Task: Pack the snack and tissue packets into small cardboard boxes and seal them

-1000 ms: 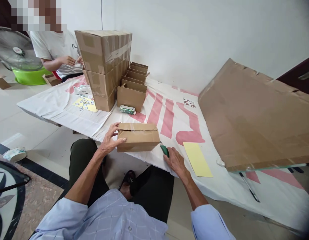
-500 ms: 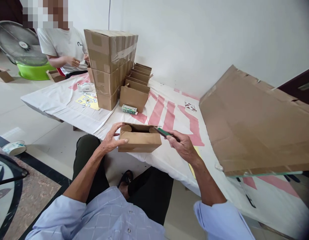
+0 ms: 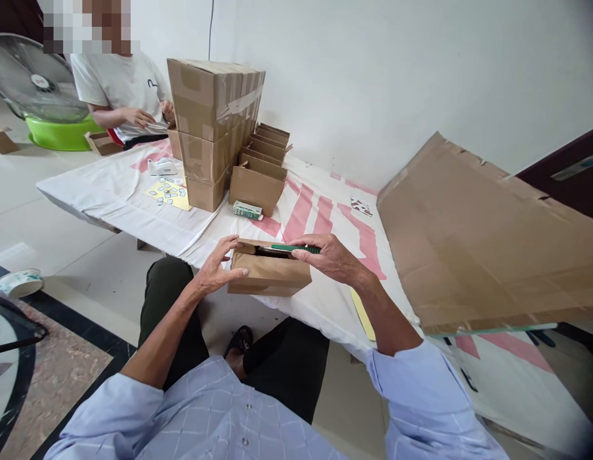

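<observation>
A small brown cardboard box (image 3: 270, 275) sits at the table's near edge, its top partly open with a raised back flap. My left hand (image 3: 218, 267) grips its left end, thumb on the front and fingers at the back flap. Over the opening, my right hand (image 3: 328, 255) holds a slim green item (image 3: 287, 248) with a ridged dark part under the fingers; its exact kind is unclear. The item lies almost level along the opening, and its lower side is hidden by the box's front.
Stacked taped cartons (image 3: 200, 102), a row of open boxes (image 3: 258, 185) and a small green-white packet (image 3: 247, 210) stand beyond. A large cardboard sheet (image 3: 478, 243) leans at right. Behind the cartons, a co-worker (image 3: 119, 96) sits near a fan (image 3: 40, 83).
My right hand has moved left and slightly up, bringing the green item from the box's right corner to over its opening. My left hand stays on the box's left end.
</observation>
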`<action>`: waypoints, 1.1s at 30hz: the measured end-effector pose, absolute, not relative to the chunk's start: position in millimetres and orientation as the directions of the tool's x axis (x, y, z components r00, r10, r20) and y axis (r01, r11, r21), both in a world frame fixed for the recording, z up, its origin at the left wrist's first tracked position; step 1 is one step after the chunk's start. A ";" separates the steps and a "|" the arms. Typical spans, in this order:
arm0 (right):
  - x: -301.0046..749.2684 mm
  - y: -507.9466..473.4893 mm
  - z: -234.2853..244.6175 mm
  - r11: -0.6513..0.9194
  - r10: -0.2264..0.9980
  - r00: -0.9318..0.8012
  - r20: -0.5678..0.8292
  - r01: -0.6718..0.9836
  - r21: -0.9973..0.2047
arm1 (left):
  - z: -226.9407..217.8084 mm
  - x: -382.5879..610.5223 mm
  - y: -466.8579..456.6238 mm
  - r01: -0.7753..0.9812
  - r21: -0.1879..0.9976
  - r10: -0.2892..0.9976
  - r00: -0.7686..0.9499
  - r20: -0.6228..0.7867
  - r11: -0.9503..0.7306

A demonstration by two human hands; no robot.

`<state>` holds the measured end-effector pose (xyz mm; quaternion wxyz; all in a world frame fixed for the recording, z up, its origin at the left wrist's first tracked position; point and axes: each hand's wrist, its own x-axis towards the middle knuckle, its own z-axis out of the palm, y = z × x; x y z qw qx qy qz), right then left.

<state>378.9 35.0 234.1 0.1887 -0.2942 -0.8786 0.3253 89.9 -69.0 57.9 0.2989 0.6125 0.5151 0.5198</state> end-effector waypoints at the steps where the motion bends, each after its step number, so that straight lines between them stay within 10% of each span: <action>1: 384.5 35.7 232.9 0.614 0.662 -0.730 0.169 0.398 -0.681 | 59.5 89.8 -69.7 0.342 0.889 0.936 -0.062 0.346 -0.305; 6: 435.6 43.5 182.3 0.545 0.838 -0.334 0.432 0.555 -0.628 | 68.4 89.4 -70.6 0.446 0.796 0.892 0.010 0.452 -0.409; 14: 500.8 19.7 32.4 0.325 0.934 -0.197 0.297 0.812 -0.484 | 74.2 84.9 -70.4 0.483 0.746 0.865 0.051 0.499 -0.459; 20: 430.6 38.9 105.5 0.678 0.701 -0.372 0.609 0.611 -0.408 | 75.8 80.3 -65.9 0.483 0.748 0.870 0.065 0.488 -0.455; 25: 366.0 68.8 148.9 0.889 0.456 -0.732 0.507 0.345 -0.302 | 75.3 90.2 -63.0 0.447 0.751 0.839 -0.002 0.545 -0.486; 33: 320.6 93.8 123.8 0.933 0.300 -0.757 0.580 0.106 -0.344 | 66.3 86.0 -49.6 0.435 0.749 0.841 0.036 0.540 -0.500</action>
